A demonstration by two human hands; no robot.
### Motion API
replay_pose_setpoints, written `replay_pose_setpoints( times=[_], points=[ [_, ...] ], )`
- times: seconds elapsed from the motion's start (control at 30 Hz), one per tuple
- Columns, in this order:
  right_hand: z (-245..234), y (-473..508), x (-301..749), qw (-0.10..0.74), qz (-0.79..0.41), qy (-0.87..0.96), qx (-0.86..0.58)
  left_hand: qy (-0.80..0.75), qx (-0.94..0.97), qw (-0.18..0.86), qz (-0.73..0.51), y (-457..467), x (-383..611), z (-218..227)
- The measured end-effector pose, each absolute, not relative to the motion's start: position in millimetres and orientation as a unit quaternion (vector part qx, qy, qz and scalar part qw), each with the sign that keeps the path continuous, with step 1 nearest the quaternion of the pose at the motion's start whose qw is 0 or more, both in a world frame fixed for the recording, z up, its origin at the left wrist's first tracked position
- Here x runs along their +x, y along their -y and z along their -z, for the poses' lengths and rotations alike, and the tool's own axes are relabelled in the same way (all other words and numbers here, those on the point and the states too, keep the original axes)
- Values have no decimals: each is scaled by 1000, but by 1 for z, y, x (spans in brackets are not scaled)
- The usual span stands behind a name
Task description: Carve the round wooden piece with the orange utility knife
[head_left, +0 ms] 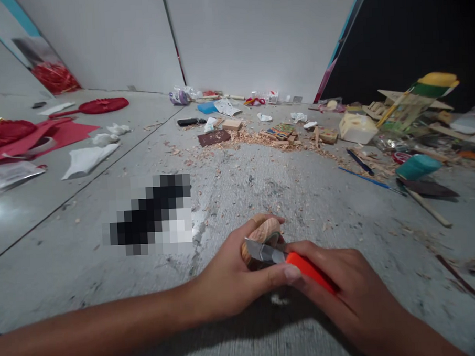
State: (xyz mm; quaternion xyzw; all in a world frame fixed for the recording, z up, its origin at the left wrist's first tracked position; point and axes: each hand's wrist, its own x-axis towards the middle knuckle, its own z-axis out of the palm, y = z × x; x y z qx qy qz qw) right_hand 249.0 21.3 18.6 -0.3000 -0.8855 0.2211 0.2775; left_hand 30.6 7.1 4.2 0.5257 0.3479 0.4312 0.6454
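Left hand: grip round one wood piece, centre-front. Right hand: grip round one red knife, blade at the wood. I'd keep strokes shallow, edge clear of skin.

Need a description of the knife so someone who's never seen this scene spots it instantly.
On the big grey surface, find the right hand meeting the left hand near the bottom centre. The knife is in the right hand, its blade pointing left in front of the wooden piece the left holds. Its orange-red handle sets it apart from that pale wood.
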Motion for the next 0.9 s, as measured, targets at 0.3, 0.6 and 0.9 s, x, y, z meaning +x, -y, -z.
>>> replay_pose_setpoints(
  times=[0.3, 0.6, 0.9],
  points=[
    [-10, -16, 256, 328, -67, 886, -321, -415, 542, 567, -461, -4, 38, -10],
    [-17, -14, 257, 337, -124, 877, -318, -305, 501, 636, -501, 0, 31, -3],
    [-15, -14, 251, 334, -164, 876, -307, -353, 544, 609, -456, -4, 32, -5]
  ],
)
